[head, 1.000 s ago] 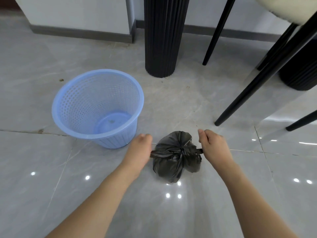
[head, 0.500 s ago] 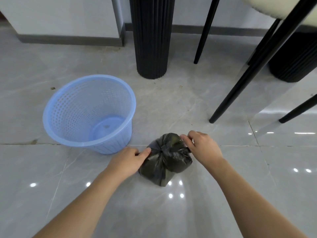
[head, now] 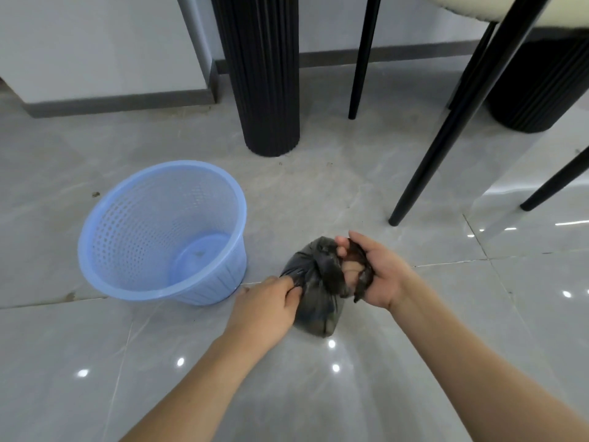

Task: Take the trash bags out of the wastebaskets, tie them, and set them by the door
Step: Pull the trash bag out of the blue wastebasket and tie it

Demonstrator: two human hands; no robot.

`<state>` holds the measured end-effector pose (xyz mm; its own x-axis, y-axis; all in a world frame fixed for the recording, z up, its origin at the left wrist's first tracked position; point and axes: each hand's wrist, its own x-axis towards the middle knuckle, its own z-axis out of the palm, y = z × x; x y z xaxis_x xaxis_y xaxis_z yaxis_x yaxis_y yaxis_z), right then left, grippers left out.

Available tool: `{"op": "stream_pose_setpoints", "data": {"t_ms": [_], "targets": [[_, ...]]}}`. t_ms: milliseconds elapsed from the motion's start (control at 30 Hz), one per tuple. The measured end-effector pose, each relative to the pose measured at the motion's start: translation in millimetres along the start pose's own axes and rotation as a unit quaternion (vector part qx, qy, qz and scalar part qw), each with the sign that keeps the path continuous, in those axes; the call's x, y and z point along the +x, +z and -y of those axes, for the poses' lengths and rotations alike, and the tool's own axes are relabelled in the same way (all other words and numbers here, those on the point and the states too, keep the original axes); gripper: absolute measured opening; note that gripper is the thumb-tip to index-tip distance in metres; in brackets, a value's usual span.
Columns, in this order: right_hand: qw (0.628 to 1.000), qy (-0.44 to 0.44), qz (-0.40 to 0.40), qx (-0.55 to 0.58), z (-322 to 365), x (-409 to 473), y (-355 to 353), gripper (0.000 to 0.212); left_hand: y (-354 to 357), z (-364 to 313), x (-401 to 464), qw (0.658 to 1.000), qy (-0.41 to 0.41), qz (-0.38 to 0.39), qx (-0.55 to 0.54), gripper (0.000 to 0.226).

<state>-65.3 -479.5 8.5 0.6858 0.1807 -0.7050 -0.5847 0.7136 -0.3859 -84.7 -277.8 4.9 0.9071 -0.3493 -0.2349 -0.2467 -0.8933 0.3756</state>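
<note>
Now my left hand (head: 266,309) and right hand (head: 374,274) both pinch the black trash bag (head: 318,301), right of the blue wastebasket (head: 134,272).

Black trash bag (head: 318,311) sat on the grey tiled floor (head: 446,330), bunched at the top. Left hand (head: 264,311) pinched a fold of plastic on the bag's left side. Right hand (head: 374,275) was palm-up on the right, fingers curled through a loop of the bag's neck. Blue perforated wastebasket (head: 159,231) stood just left of the bag, no liner inside. Fluted black column (head: 261,74) and thin black chair legs (head: 446,129) stood behind.
</note>
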Motion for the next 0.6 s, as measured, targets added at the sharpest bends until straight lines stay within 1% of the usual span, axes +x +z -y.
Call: {"op": "stream_pose_setpoints", "data": {"t_ms": [100,200,333,400,500,600], "targets": [[0.997,-0.068,-0.026,-0.021,-12.1,5.8,14.0,0.033,-1.1,-14.2,-1.3,0.997,0.074,0.006,0.000,0.024],[0.991,-0.111,-0.035,-0.059,-18.5,9.4,12.2,0.037,-3.6,-21.4,-3.6,0.993,0.109,0.012,-0.034,0.022],[0.979,-0.164,-0.051,-0.111,-14.5,7.4,6.0,0.038,-4.0,-17.7,-5.0,0.994,0.111,-0.018,-0.011,0.023],[0.971,-0.186,-0.062,-0.138,-14.1,8.4,4.2,0.035,-2.4,-12.3,-6.3,0.995,0.103,-0.013,0.002,0.027],[0.962,-0.191,-0.081,-0.176,-17.6,9.7,5.0,0.031,-1.5,-6.8,-9.5,0.996,0.092,-0.006,0.004,0.026],[0.961,-0.178,-0.071,-0.200,-21.2,9.4,9.2,0.031,-1.4,-5.1,-11.8,0.994,0.106,0.004,-0.013,0.025]]}}
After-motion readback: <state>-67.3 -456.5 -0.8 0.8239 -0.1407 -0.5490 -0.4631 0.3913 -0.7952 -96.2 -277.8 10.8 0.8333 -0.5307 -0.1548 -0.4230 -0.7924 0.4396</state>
